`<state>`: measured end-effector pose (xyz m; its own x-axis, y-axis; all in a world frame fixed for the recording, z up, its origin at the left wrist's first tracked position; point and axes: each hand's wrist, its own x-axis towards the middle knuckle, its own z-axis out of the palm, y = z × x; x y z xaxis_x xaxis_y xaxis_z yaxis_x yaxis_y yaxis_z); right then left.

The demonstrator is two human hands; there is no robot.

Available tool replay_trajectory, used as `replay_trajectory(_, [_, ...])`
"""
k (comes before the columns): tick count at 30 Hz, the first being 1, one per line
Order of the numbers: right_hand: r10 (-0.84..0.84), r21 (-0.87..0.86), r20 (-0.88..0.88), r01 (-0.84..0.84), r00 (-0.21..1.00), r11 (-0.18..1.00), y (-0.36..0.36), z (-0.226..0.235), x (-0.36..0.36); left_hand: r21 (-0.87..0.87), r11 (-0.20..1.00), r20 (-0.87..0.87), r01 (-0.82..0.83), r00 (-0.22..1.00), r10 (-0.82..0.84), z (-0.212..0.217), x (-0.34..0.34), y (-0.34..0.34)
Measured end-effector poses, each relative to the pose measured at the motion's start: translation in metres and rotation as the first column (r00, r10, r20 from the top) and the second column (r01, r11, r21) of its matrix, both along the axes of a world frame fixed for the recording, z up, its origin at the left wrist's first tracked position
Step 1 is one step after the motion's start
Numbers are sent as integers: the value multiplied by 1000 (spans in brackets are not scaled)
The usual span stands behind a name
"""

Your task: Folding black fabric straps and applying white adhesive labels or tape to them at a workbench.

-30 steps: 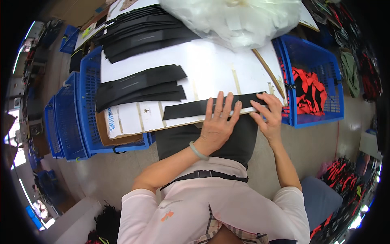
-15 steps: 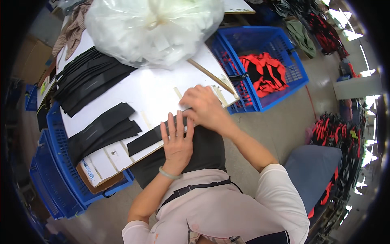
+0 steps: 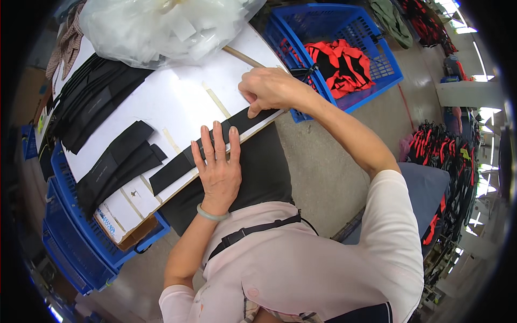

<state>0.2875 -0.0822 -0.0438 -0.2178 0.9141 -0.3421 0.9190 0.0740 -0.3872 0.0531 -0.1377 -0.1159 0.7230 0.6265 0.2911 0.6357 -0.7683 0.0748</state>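
A long black fabric strip [image 3: 175, 169] lies flat along the near edge of the white tabletop [image 3: 183, 105]. My left hand [image 3: 218, 172] rests on its middle, palm down, with the fingers stretched and spread. At the strip's right end, my right hand [image 3: 272, 89] has its fingers curled and its thumb pressed down on the fabric. The fingertips on the far side are partly hidden. To the left of the strip lies a small stack of black fabric pieces [image 3: 110, 167]; a larger pile of black pieces [image 3: 99, 105] sits beyond it.
A big clear plastic bag [image 3: 167, 35] of white pieces covers the table's far side, beside a wooden stick [image 3: 242, 56]. At the right stands a blue crate [image 3: 385, 72] holding red-and-black fabric [image 3: 344, 70]. More blue crates [image 3: 70, 231] stand at the left table edge.
My right hand has slid rightward, away from my left hand, and more of the strip now shows stretched flat between them. The left hand stays flat on the strip. The whole view has shifted slightly.
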Motion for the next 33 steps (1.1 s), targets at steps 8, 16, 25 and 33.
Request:
replay_trajectory(8, [-60, -41, -75, 57, 995, 998, -2, -1, 4, -4, 1000, 25, 10, 1000, -10, 0, -3, -1])
replay_trajectory(16, [14, 21, -280, -8, 960, 1000, -2, -15, 22, 14, 1000, 82, -8, 997, 7, -3, -1, 4])
replay_trajectory(25, [30, -16, -286, -36, 958, 999, -8, -19, 30, -3, 1000, 51, -15, 999, 15, -6, -3, -5])
replay_trajectory(33, [-128, -128, -311, 92, 942, 987, -3, -17, 24, 18, 1000, 157, -10, 988, 7, -16, -3, 1])
